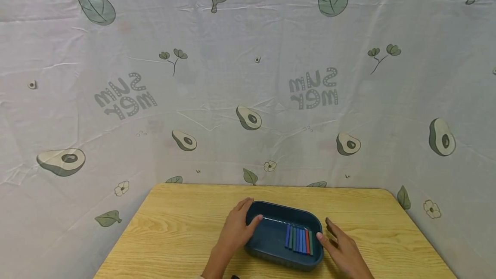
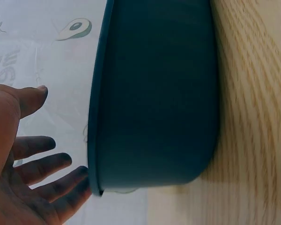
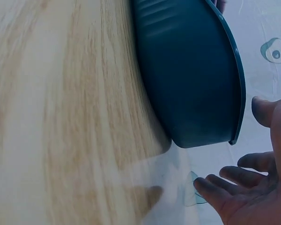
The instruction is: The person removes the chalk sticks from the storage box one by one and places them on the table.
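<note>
A dark blue-green rectangular tray (image 1: 267, 232) with rounded corners sits slightly turned on the wooden table. Inside it, toward the right end, several thin blue, green and one red sticks (image 1: 299, 240) lie side by side in a row. My left hand (image 1: 235, 228) is at the tray's left end, thumb over the rim. Its fingers are spread in the left wrist view, the lower fingertips at the rim; whether they touch cannot be told. Beside the right end is my right hand (image 1: 344, 249), fingers loosely extended. A small gap separates it from the tray (image 3: 192, 79) in the right wrist view.
The light wood table (image 1: 186, 218) ends at a back edge close to a pale hanging sheet (image 1: 224, 76) printed with leaves and avocados. That sheet also surrounds the table's left and right sides. A small dark object (image 1: 235, 277) shows at the bottom edge of the head view.
</note>
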{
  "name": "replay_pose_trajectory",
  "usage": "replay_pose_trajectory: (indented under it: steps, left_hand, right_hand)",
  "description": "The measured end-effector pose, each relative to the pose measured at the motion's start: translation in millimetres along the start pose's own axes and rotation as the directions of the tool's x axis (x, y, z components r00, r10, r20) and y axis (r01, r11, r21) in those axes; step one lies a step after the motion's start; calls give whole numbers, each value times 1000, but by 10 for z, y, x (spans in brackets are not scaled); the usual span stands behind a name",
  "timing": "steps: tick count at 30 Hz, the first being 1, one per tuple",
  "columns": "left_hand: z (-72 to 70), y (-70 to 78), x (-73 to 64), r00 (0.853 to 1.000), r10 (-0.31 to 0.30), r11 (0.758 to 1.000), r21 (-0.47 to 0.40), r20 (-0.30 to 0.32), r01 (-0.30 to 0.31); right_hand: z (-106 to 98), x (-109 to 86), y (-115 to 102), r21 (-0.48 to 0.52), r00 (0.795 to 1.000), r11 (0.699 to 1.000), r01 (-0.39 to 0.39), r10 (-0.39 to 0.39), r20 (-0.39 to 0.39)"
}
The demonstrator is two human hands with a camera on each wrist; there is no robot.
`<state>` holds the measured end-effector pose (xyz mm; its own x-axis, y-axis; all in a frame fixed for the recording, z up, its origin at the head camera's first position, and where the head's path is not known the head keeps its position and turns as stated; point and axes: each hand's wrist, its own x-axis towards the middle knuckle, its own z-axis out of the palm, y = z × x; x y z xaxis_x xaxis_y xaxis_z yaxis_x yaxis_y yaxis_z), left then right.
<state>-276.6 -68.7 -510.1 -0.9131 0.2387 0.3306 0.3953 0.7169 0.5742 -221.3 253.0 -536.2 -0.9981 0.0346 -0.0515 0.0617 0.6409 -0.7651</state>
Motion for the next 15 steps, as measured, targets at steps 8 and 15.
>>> replay_pose_trajectory:
  steps: [8, 15]
  left_hand:
    - [120, 52, 23, 999, -3, 997, -71, 32, 5]
    - [217, 56, 37, 995, -26, 993, -112, 93, 37]
  right_hand:
    - [43, 21, 23, 85, 999, 996, -36, 38, -19]
    - [96, 28, 21, 151, 995, 983, -103, 103, 10]
